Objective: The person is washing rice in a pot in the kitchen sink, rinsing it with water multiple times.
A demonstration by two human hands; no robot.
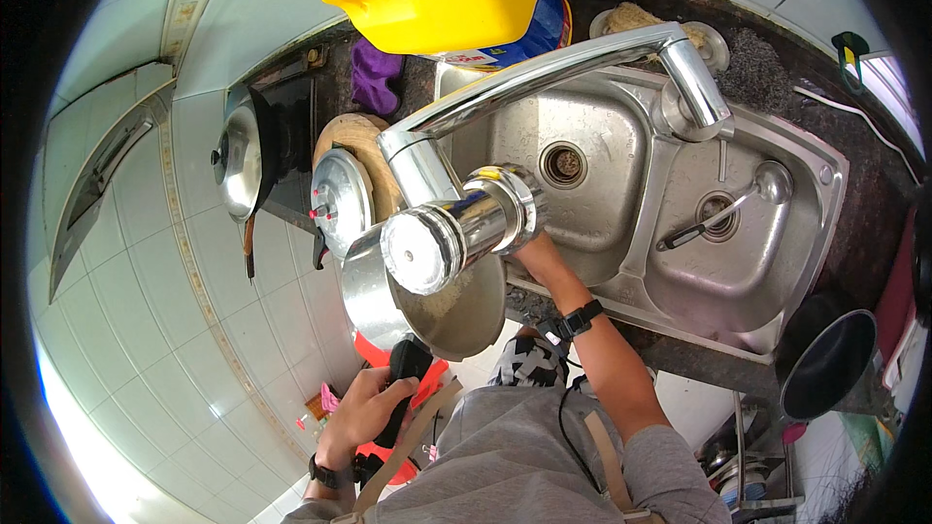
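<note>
My left hand [371,404] grips the black handle of a metal pressure cooker pot [375,298], which is tilted with its mouth towards the sink side. Whitish grains lie inside it. My right hand [537,255] reaches past the pot to the edge of the double stainless-steel sink [637,233]; its fingers are hidden behind a chrome faucet [426,244] that stands large in front of the camera. A ladle [728,207] with a black handle lies in the right basin. The pressure cooker lid [341,200] leans by a round wooden board [349,132].
A yellow plastic jug [444,0] stands behind the sink, near a purple cloth [376,76]. A lidded wok [244,156] sits on the stove at left. A black pot [826,364] is at right. Scouring pads [761,69] lie at the back.
</note>
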